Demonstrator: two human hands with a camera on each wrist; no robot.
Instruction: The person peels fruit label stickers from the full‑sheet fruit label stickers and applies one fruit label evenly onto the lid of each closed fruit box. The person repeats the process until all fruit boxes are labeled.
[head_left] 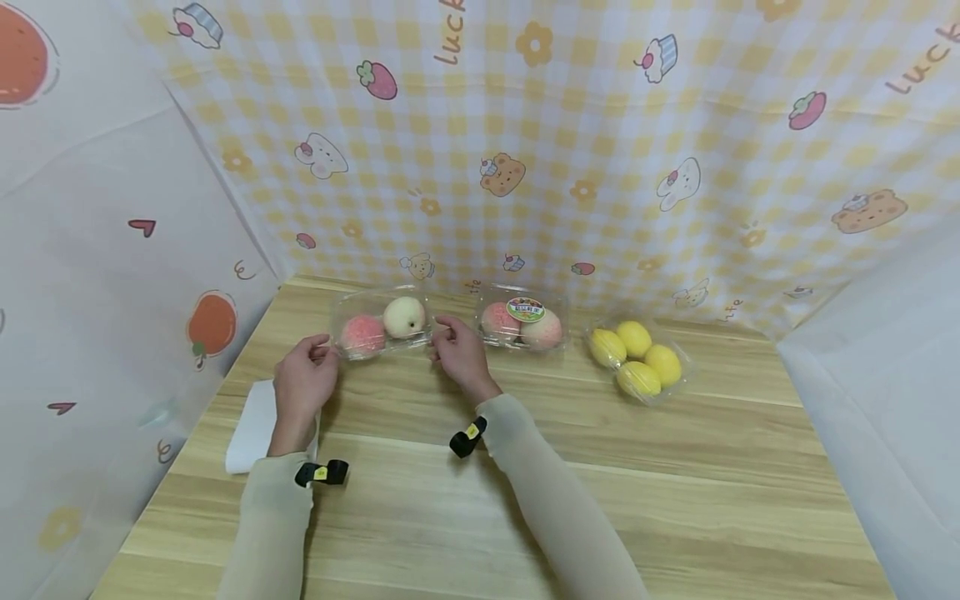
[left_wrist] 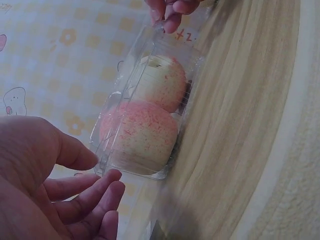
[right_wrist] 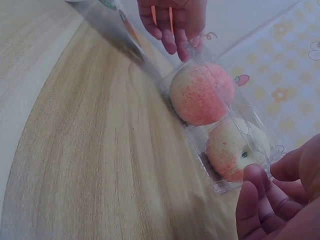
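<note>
A clear plastic clamshell box holds two peaches, one pink and one pale, at the back left of the table. My left hand pinches the box's left end between thumb and fingertips. At the opposite end, my right hand pinches the rim, with the thumb and curled fingers on the edge by the pale peach. The box's lid appears lowered over the fruit, its clear wall standing close over the wood.
Right of my right hand sits another clear box with two peaches and an oval label on its lid. Farther right, a clear box holds several lemons. A white sheet lies partly under my left wrist. A checked curtain hangs behind.
</note>
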